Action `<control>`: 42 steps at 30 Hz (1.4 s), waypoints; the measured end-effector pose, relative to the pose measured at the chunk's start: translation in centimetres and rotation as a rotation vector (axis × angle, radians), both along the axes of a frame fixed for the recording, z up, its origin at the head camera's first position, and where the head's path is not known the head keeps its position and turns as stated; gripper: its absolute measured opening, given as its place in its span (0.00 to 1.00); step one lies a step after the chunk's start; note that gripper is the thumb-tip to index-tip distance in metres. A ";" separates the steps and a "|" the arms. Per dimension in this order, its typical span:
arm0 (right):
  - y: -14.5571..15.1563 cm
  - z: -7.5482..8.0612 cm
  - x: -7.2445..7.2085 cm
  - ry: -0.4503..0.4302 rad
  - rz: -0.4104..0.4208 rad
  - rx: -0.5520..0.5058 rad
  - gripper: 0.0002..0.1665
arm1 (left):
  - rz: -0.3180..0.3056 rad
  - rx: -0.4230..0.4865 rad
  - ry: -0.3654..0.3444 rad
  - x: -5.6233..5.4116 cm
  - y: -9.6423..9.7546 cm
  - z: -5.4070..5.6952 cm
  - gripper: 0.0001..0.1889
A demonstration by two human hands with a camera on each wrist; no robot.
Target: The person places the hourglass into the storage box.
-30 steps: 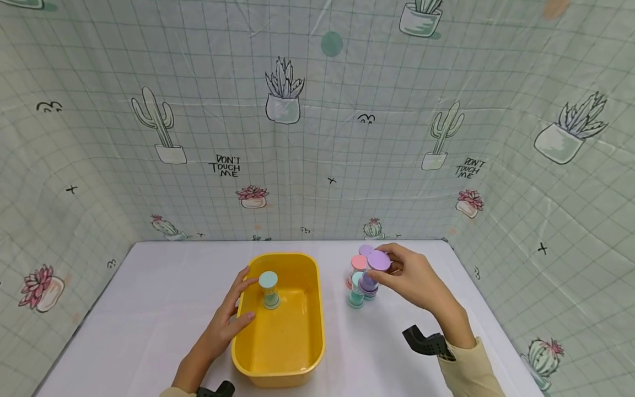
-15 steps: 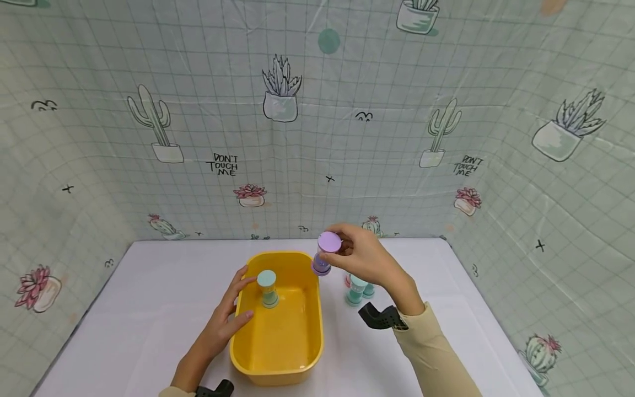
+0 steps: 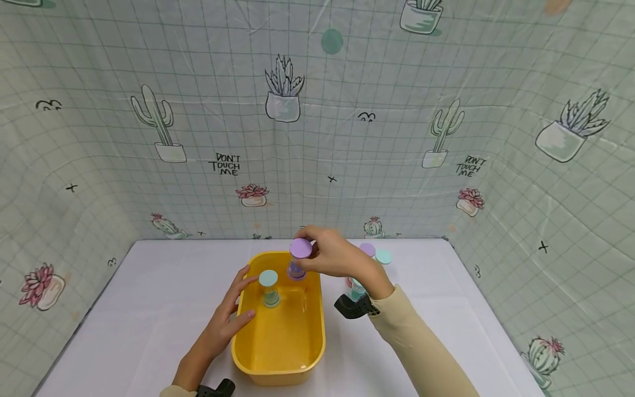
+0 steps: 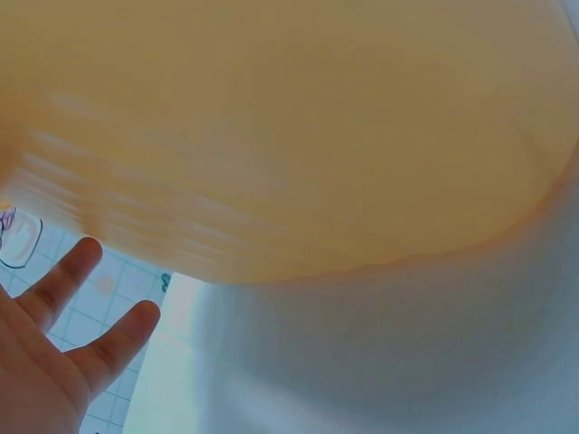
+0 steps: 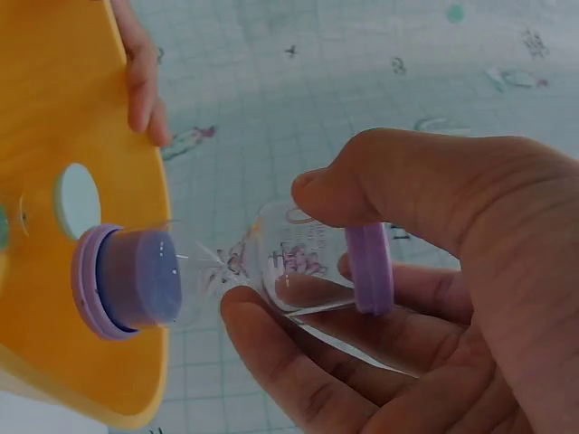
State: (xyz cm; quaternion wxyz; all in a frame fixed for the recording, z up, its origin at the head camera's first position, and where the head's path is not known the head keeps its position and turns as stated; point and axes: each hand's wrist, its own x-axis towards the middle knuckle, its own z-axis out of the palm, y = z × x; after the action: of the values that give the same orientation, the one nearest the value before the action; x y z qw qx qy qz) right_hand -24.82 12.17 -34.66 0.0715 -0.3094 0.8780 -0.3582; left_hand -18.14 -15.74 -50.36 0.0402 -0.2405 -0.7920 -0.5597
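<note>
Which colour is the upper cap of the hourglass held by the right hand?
Light purple; the upper cap shows best in the head view.

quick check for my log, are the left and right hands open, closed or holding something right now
Left hand: open, resting at the edge of the yellow tub.
Right hand: holding a purple-capped hourglass.

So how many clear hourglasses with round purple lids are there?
2: one hourglass in the right hand, at the yellow oblong tub; another hourglass further right on the white table. More may be hidden.
</note>
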 end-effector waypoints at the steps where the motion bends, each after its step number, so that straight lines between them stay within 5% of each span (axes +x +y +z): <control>1: -0.2 -0.1 -0.2 0.002 0.009 0.017 0.22 | 0.000 -0.001 0.001 0.0 0.0 0.0 0.30; 16: -2.7 -2.0 -2.3 -0.045 0.085 0.161 0.21 | 0.006 -0.010 0.001 -0.2 -0.2 0.2 0.30; 29: -3.7 -4.3 -3.4 -0.092 0.087 0.277 0.21 | 0.005 -0.013 0.008 0.0 -0.3 0.1 0.30; 42: -5.0 -5.0 -3.3 -0.136 0.031 0.459 0.18 | 0.002 -0.016 -0.003 0.1 0.0 0.4 0.30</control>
State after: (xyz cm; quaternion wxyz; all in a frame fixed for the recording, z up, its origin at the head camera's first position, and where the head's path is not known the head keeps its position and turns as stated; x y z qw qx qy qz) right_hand -28.10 7.17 -39.67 0.2044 -0.2735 0.9247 -0.1682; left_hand -18.00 -15.77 -49.96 0.0376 -0.2391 -0.7967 -0.5537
